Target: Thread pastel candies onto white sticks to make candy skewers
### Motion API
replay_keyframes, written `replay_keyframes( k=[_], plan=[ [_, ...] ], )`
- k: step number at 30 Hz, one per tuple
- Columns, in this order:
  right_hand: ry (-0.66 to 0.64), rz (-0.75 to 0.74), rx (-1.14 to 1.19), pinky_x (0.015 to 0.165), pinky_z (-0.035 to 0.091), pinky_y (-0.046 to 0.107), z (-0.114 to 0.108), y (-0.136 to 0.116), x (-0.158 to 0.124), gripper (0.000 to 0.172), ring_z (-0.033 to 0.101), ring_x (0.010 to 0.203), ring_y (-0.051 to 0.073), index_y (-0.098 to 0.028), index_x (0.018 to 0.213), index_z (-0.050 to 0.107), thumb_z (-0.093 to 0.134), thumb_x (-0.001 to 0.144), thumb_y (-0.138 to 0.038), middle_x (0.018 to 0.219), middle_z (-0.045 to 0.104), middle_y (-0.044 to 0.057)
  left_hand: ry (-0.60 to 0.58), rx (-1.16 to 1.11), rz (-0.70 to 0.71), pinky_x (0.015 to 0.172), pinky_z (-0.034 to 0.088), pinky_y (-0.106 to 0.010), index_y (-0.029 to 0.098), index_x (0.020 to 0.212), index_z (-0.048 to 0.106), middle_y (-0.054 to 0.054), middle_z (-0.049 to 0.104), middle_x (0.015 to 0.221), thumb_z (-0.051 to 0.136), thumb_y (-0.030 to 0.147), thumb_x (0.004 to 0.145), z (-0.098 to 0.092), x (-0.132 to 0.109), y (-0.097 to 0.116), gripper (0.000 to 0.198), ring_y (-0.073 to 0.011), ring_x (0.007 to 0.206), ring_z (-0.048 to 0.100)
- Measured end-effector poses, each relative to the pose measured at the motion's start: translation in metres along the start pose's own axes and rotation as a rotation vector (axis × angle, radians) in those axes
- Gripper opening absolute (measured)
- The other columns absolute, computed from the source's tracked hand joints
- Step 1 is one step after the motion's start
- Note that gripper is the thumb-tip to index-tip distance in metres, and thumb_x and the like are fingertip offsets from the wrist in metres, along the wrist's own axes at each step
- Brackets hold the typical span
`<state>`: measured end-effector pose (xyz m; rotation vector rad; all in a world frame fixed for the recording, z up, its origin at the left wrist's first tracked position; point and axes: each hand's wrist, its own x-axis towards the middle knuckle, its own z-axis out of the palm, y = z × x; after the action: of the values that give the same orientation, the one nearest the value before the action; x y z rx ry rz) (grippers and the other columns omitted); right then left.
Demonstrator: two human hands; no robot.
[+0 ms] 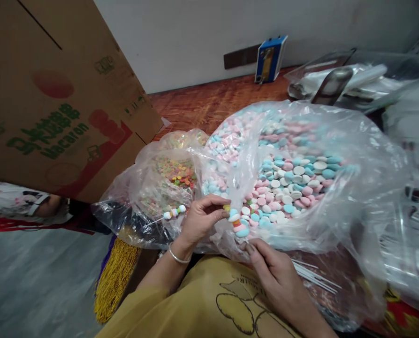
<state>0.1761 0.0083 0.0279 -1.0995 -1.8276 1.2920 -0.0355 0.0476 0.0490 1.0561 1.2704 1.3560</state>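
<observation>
A candy skewer (238, 224) with blue, white, pink and orange pieces stands tilted in front of me. Below it, my right hand (274, 265) is closed in a pinch at its lower end, where the thin stick is hard to see. At the top of the skewer, my left hand (204, 217) pinches a small yellow candy (226, 207) between thumb and forefinger. Just beyond lies a large clear bag of pink, white and blue candies (288, 183). Left of it is a bag of small orange, yellow and green candies (177, 172). Another candy skewer (174, 212) rests on the plastic.
A large cardboard box (64, 98) stands at the left. White sticks (316, 276) lie at lower right. A blue box-shaped device (270, 59) leans by the wall. Clear plastic packaging (367, 80) fills the back right. Part of another person's arm (49, 206) shows at far left.
</observation>
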Motion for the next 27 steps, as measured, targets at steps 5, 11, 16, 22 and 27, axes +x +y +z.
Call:
replay_keyframes(
  k=[5,11,16,22,27],
  plan=[
    [0.131,0.015,0.158,0.051,0.038,0.022,0.009,0.004,-0.006,0.034,0.047,0.054,0.012,-0.022,0.081,0.057,0.043,0.106,-0.04,0.061,0.048,-0.005,0.131,-0.199,-0.023,0.074,0.052,-0.025,0.019,0.079,0.08,-0.004,0.074,0.083,0.089,0.041,0.072,0.03,-0.005,-0.005,0.025,-0.0139,0.078,0.065],
    [0.297,-0.096,0.023,0.053,0.041,0.021,0.013,0.019,-0.016,0.031,0.052,0.054,0.012,-0.022,0.079,0.055,0.043,0.106,-0.033,0.063,0.054,-0.004,0.027,-0.599,-0.309,0.084,0.055,-0.034,0.015,0.102,0.075,-0.005,0.072,0.083,0.083,0.042,0.079,0.086,-0.016,0.013,0.037,-0.0185,0.082,0.069],
    [0.445,-0.13,-0.2,0.051,0.038,0.022,0.002,0.02,-0.025,0.026,0.054,0.048,0.012,-0.021,0.086,0.06,0.043,0.105,-0.027,0.061,0.058,-0.004,-0.083,-0.64,-0.381,0.077,0.054,-0.031,0.018,0.091,0.067,-0.002,0.064,0.086,0.076,0.046,0.085,0.115,-0.022,0.016,0.03,-0.0123,0.07,0.063],
    [0.525,-0.094,-0.36,0.049,0.037,0.024,-0.006,0.021,-0.029,0.031,0.059,0.045,0.015,-0.02,0.092,0.064,0.039,0.107,-0.028,0.061,0.066,0.001,-0.107,-0.633,-0.413,0.066,0.048,-0.022,0.018,0.085,0.059,0.0,0.057,0.084,0.078,0.051,0.083,0.137,-0.028,0.004,0.038,-0.0083,0.066,0.054],
    [0.532,-0.044,-0.4,0.048,0.035,0.026,-0.009,0.031,-0.023,0.034,0.059,0.046,0.016,-0.019,0.091,0.065,0.038,0.107,-0.03,0.058,0.063,0.001,-0.122,-0.599,-0.44,0.071,0.053,-0.027,0.02,0.089,0.06,-0.002,0.061,0.083,0.078,0.056,0.081,0.145,-0.029,-0.016,0.042,-0.0134,0.074,0.06]
  ],
)
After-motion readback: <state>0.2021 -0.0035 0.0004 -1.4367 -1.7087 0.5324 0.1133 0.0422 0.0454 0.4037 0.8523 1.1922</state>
